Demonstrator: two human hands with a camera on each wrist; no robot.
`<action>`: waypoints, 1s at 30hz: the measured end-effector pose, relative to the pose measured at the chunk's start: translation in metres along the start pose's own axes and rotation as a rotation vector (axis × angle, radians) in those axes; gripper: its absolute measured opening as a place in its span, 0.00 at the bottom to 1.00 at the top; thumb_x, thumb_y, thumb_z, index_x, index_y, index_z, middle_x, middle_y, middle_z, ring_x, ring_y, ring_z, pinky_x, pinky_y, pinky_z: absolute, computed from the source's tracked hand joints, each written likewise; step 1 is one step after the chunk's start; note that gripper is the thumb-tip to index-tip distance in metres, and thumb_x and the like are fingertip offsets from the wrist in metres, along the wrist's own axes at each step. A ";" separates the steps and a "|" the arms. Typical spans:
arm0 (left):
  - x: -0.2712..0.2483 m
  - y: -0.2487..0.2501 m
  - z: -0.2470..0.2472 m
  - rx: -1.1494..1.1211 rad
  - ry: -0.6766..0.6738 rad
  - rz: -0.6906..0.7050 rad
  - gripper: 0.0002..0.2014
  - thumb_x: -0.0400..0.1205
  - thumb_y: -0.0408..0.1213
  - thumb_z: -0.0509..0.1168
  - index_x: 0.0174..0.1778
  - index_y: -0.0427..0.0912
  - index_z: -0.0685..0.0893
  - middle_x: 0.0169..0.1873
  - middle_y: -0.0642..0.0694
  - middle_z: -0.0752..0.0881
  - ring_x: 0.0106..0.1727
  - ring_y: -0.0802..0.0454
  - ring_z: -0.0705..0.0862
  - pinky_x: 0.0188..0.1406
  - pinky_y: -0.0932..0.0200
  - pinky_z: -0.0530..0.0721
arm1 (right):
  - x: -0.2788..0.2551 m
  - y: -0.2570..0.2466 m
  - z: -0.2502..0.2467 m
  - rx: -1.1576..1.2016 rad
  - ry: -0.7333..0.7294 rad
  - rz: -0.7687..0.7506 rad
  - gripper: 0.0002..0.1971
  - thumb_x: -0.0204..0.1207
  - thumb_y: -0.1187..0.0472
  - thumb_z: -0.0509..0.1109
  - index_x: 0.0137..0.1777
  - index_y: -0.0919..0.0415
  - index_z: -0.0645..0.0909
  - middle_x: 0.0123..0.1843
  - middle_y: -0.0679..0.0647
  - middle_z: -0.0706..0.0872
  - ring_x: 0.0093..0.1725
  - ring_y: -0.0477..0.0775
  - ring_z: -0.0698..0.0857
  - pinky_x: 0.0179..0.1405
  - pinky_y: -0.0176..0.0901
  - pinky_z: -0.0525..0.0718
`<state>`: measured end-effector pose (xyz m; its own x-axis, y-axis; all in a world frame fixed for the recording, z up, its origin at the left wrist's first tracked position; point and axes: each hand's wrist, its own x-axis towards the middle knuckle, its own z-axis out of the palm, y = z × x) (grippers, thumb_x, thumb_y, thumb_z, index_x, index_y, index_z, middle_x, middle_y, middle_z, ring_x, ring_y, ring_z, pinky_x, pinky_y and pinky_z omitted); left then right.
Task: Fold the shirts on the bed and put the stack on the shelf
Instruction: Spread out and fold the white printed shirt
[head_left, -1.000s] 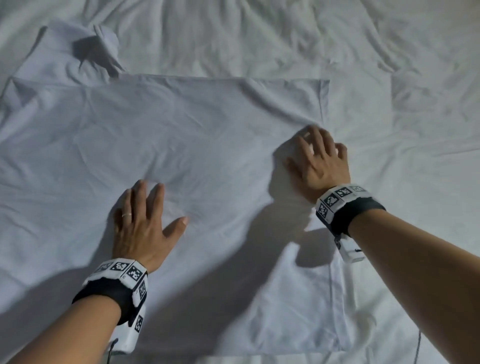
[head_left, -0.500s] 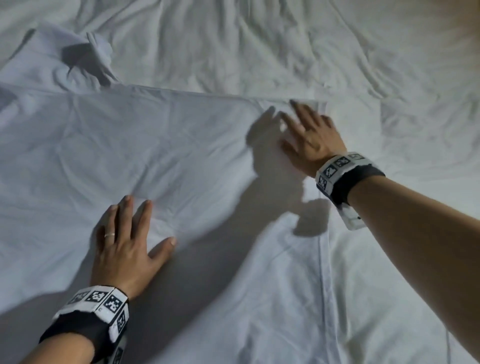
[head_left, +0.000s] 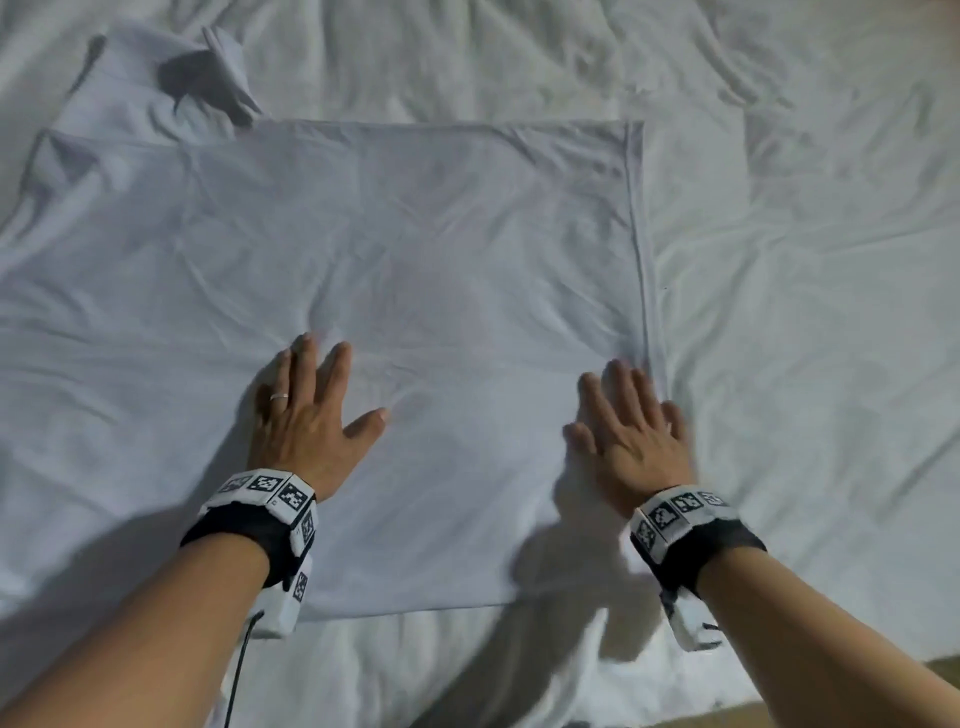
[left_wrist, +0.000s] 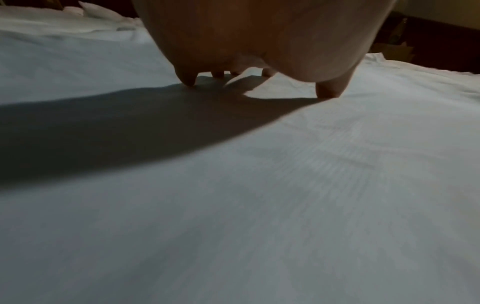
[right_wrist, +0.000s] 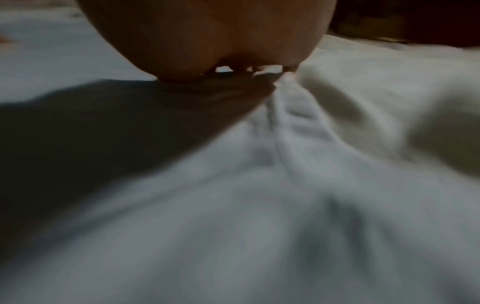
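Fingers (head_left: 340, 364) are spread straight and laid flat, nothing gripped: the left hand (head_left: 306, 423) is pressed mid-shirt (head_left: 415, 249), the right hand (head_left: 631, 439) at its right hem (head_left: 640, 249). The shirt is spread on the bed (head_left: 805, 208). Cloth could be bunched if the hem is dragged; a ridge is already raised there. Open bed is left right and beyond.
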<state>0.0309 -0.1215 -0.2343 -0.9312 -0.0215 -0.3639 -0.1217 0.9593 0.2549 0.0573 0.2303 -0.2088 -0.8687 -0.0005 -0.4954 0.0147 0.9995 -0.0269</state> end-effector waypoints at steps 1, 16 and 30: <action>-0.007 -0.003 0.000 -0.001 -0.010 0.018 0.47 0.73 0.72 0.45 0.88 0.54 0.53 0.89 0.42 0.46 0.88 0.39 0.46 0.84 0.33 0.53 | -0.012 0.006 0.000 0.059 -0.005 0.147 0.31 0.84 0.34 0.44 0.85 0.39 0.45 0.89 0.51 0.39 0.88 0.57 0.41 0.83 0.64 0.51; -0.165 -0.127 0.002 0.167 -0.196 0.200 0.44 0.77 0.72 0.47 0.88 0.52 0.59 0.88 0.41 0.55 0.86 0.34 0.55 0.83 0.34 0.59 | -0.157 -0.049 0.044 -0.055 -0.008 -0.059 0.34 0.77 0.43 0.60 0.83 0.50 0.60 0.87 0.58 0.59 0.84 0.63 0.61 0.76 0.65 0.64; -0.183 -0.120 -0.022 0.301 -0.151 0.288 0.27 0.65 0.59 0.55 0.47 0.42 0.85 0.42 0.42 0.80 0.43 0.36 0.82 0.39 0.42 0.79 | -0.152 -0.028 0.011 -0.405 -0.053 0.373 0.23 0.76 0.43 0.57 0.59 0.55 0.85 0.60 0.55 0.83 0.62 0.60 0.78 0.62 0.62 0.68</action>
<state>0.2085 -0.2392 -0.1782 -0.8489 0.2788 -0.4490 0.2617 0.9598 0.1012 0.1949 0.2017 -0.1424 -0.8148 0.3645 -0.4509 0.1156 0.8642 0.4897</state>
